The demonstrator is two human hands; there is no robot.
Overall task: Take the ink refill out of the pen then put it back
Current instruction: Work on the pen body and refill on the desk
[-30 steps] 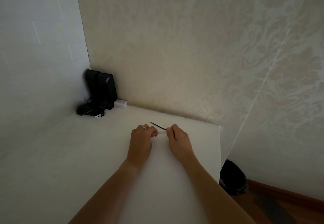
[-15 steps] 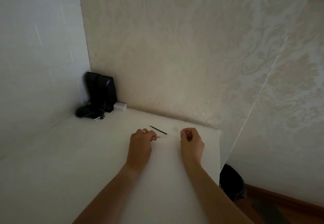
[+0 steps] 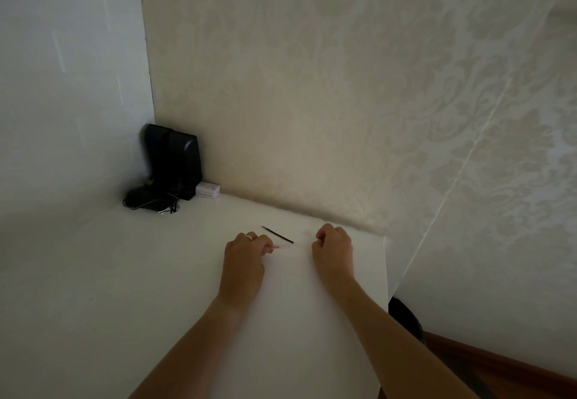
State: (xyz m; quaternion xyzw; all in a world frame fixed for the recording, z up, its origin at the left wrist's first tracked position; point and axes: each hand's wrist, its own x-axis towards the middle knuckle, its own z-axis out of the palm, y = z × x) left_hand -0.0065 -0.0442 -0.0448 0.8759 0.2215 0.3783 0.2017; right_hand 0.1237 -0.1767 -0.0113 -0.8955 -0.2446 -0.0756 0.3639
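Half of the task seems done: the dark ink refill (image 3: 277, 234) lies free on the white surface (image 3: 156, 273) at frame centre, the left hand (image 3: 243, 261) pinches the clear pen barrel (image 3: 282, 246), and the right hand (image 3: 333, 247) is curled shut, its contents hidden, so reinsertion remains.

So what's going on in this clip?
A person is partway through taking a pen apart on a white table. The thin dark ink refill lies loose on the tabletop between the hands. The left hand pinches the clear pen barrel, while the right hand is curled closed; whether it holds anything is hidden.
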